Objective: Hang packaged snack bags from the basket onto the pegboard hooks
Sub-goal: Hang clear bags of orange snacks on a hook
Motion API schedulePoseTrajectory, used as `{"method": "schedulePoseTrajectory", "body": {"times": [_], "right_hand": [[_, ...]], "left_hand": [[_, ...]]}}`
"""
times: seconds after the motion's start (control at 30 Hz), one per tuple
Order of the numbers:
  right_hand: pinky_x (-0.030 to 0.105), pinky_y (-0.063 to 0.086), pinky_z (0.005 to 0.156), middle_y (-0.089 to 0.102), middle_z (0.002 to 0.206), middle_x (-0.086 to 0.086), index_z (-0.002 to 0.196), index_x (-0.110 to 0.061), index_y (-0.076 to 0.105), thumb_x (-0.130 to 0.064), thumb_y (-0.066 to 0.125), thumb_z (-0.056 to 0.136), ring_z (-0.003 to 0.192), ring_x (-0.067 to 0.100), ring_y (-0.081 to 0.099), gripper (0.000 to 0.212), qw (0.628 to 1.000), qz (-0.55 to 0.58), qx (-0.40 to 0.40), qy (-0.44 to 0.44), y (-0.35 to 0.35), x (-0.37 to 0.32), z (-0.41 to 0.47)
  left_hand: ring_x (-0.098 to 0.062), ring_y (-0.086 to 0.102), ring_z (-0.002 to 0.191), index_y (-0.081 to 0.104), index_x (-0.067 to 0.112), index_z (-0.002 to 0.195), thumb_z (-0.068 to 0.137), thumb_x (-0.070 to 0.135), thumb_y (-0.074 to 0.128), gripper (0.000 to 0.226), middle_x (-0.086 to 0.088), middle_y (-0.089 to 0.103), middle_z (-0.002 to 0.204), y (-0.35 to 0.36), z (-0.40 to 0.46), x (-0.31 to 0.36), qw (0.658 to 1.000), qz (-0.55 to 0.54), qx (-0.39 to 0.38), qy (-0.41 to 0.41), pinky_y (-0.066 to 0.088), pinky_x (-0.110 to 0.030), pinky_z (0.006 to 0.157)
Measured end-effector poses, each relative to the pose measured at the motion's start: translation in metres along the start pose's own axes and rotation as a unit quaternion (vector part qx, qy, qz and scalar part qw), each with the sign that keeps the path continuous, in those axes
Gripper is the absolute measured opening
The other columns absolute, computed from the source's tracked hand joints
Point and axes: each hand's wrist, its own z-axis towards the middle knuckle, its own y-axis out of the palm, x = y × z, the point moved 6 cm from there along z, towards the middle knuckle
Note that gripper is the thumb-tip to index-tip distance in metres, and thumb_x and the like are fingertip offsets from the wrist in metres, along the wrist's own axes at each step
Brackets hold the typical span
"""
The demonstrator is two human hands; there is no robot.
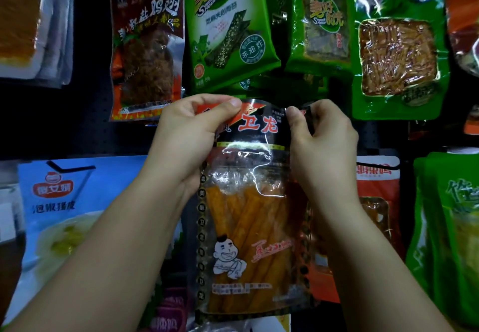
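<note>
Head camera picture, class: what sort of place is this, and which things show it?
Probably a shop's snack display. Packaged bags such as the green seaweed packs hang in rows on a dark pegboard, while both hands hold up a spicy-strip bag.

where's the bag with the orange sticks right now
In the head view it is centre frame: the orange stick bag is held up by its top corners between the left hand and right hand, just below the green seaweed bag.
</note>
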Motion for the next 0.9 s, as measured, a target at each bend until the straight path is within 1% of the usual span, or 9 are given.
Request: {"method": "schedulePoseTrajectory", "body": {"times": [0.33, 0.4, 0.53, 0.6, 0.67, 0.7, 0.77, 0.83, 0.9], "right_hand": [[0.009, 0.030, 0.045, 0.035, 0.055, -0.009, 0.060, -0.025, 0.031, -0.025, 0.057, 0.094, 0.050, -0.008, 0.041, 0.043, 1.000, -0.003, 0.031, 0.001, -0.009, 0.005, 0.001], [0.007, 0.032, 0.047, 0.039, 0.057, -0.010, 0.063, -0.023, 0.037, -0.026, 0.057, 0.094, 0.052, -0.008, 0.044, 0.037, 1.000, -0.011, 0.019, 0.004, -0.006, 0.006, 0.002], [0.008, 0.036, 0.049, 0.045, 0.060, -0.009, 0.077, -0.014, 0.046, -0.024, 0.056, 0.094, 0.053, 0.002, 0.042, 0.022, 0.999, -0.049, -0.007, -0.009, 0.006, 0.009, -0.005], [0.014, 0.038, 0.051, 0.051, 0.067, -0.005, 0.087, -0.011, 0.050, -0.022, 0.055, 0.095, 0.057, 0.005, 0.047, 0.014, 0.997, -0.061, -0.036, -0.010, 0.014, 0.015, -0.013], [0.016, 0.040, 0.057, 0.059, 0.080, -0.001, 0.103, -0.009, 0.053, -0.023, 0.054, 0.095, 0.067, 0.012, 0.054, 0.017, 0.997, -0.048, -0.055, 0.017, 0.021, 0.030, -0.023], [0.023, 0.045, 0.066, 0.061, 0.087, 0.000, 0.111, -0.010, 0.052, -0.026, 0.055, 0.095, 0.076, 0.016, 0.057, 0.023, 0.997, -0.032, -0.062, 0.046, 0.024, 0.040, -0.028], [0.031, 0.045, 0.072, 0.062, 0.094, 0.001, 0.116, -0.013, 0.052, -0.033, 0.054, 0.094, 0.088, 0.021, 0.059, 0.030, 0.990, 0.006, -0.076, 0.122, 0.031, 0.063, -0.039], [0.037, 0.047, 0.074, 0.065, 0.093, 0.008, 0.107, -0.009, 0.057, -0.040, 0.052, 0.093, 0.089, 0.026, 0.061, 0.034, 0.975, 0.033, -0.104, 0.191, 0.044, 0.087, -0.050], [0.036, 0.048, 0.071, 0.066, 0.089, 0.015, 0.090, -0.005, 0.059, -0.044, 0.050, 0.093, 0.084, 0.029, 0.062, 0.039, 0.963, 0.047, -0.128, 0.232, 0.058, 0.106, -0.054]], "left_hand": [[-0.007, 0.069, 0.067, 0.071, 0.021, 0.072, 0.078, 0.018, 0.074, 0.007, 0.005, 0.073, 0.068, 0.003, 0.006, -0.006, 0.998, 0.039, 0.001, 0.041, 0.054, -0.023, 0.058], [-0.008, 0.070, 0.068, 0.072, 0.023, 0.069, 0.078, 0.019, 0.074, 0.010, 0.005, 0.073, 0.070, 0.000, 0.010, -0.012, 0.998, 0.045, 0.004, 0.033, 0.054, -0.024, 0.059], [0.002, 0.064, 0.064, 0.072, 0.025, 0.069, 0.078, 0.021, 0.074, 0.010, 0.013, 0.071, 0.064, -0.010, 0.015, -0.035, 0.996, 0.081, 0.020, 0.024, 0.048, -0.016, 0.062], [-0.004, 0.066, 0.075, 0.073, 0.027, 0.069, 0.078, 0.024, 0.075, 0.010, 0.012, 0.072, 0.069, -0.014, 0.018, -0.051, 0.994, 0.101, 0.037, 0.006, 0.052, -0.026, 0.074], [-0.014, 0.068, 0.088, 0.073, 0.028, 0.072, 0.078, 0.027, 0.075, 0.006, 0.009, 0.074, 0.078, -0.015, 0.020, -0.064, 0.992, 0.117, 0.053, -0.009, 0.054, -0.038, 0.086], [-0.017, 0.067, 0.093, 0.073, 0.027, 0.076, 0.078, 0.028, 0.075, 0.004, 0.007, 0.074, 0.082, -0.015, 0.021, -0.070, 0.991, 0.122, 0.062, -0.010, 0.053, -0.041, 0.089], [-0.021, 0.067, 0.098, 0.071, 0.023, 0.090, 0.080, 0.029, 0.073, 0.012, 0.002, 0.073, 0.093, -0.016, 0.021, -0.084, 0.990, 0.119, 0.076, -0.022, 0.052, -0.043, 0.090], [-0.024, 0.066, 0.100, 0.067, 0.015, 0.105, 0.082, 0.029, 0.071, 0.027, -0.004, 0.071, 0.103, -0.020, 0.020, -0.104, 0.989, 0.109, 0.084, -0.048, 0.052, -0.046, 0.092], [-0.027, 0.062, 0.110, 0.061, 0.009, 0.118, 0.083, 0.031, 0.070, 0.043, -0.011, 0.066, 0.118, -0.025, 0.020, -0.123, 0.987, 0.100, 0.096, -0.081, 0.048, -0.048, 0.097]]}}
